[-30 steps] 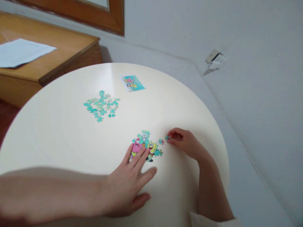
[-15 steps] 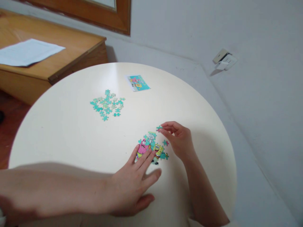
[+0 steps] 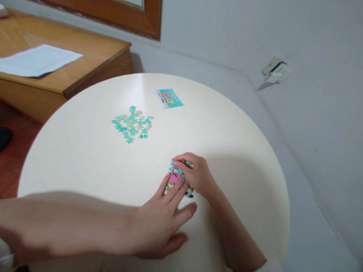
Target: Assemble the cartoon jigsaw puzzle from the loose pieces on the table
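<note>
A partly joined jigsaw puzzle [image 3: 175,176] with cartoon figures lies near the front of the round table. My left hand [image 3: 163,219] rests flat, fingers spread, with its fingertips pressing on the lower part of that picture. Over the upper part, my right hand [image 3: 195,172] is closed in a pinch, its fingertips at the top edge above the pink starfish figure. The puzzle piece between them is mostly covered by the fingers. Most of the picture's right side is hidden under this hand.
Several loose teal puzzle pieces [image 3: 132,124] form a scattered heap on the white table [image 3: 85,158]. Behind them lies a small reference picture [image 3: 171,98]. A wooden desk [image 3: 96,45] with paper sheets [image 3: 42,58] stands at the left; a wall socket [image 3: 276,71] is at the right.
My right hand has moved left and slightly down with the teal puzzle piece, from beyond the picture's right side to its top edge. My left hand stays on the puzzle.
</note>
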### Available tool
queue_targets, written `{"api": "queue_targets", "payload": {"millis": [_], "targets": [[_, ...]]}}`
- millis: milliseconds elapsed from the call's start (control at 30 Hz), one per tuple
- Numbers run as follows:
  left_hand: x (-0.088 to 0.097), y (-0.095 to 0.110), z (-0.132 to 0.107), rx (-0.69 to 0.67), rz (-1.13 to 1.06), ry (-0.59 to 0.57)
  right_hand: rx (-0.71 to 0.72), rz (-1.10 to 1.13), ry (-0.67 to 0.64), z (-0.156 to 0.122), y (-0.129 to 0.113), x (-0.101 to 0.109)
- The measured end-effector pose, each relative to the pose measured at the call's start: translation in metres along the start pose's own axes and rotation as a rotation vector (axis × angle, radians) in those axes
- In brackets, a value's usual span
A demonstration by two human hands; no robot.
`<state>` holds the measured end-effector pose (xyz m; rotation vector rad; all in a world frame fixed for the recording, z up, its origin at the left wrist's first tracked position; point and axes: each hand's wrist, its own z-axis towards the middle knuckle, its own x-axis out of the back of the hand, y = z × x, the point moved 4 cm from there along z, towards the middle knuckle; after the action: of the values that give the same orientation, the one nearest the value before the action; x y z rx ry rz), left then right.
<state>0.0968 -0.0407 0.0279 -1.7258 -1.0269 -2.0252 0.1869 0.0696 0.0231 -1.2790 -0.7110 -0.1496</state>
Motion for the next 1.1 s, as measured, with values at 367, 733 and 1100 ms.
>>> {"api": "queue_targets", "payload": {"millis": [367, 733, 1100], "targets": [[-0.0008, -0.0007, 0.0005, -0.005, 0.003, -0.016, -0.072, 0.003, 0.005, -0.0005, 0.0029, -0.0015], [-0.0017, -0.0004, -0.0004, -0.01, 0.014, -0.006, -0.009, -0.015, 0.016, 0.0008, 0.001, -0.0027], [-0.0017, -0.0007, -0.0009, -0.009, 0.018, 0.008, 0.03, -0.035, 0.046, -0.0003, -0.0023, -0.0002]]}}
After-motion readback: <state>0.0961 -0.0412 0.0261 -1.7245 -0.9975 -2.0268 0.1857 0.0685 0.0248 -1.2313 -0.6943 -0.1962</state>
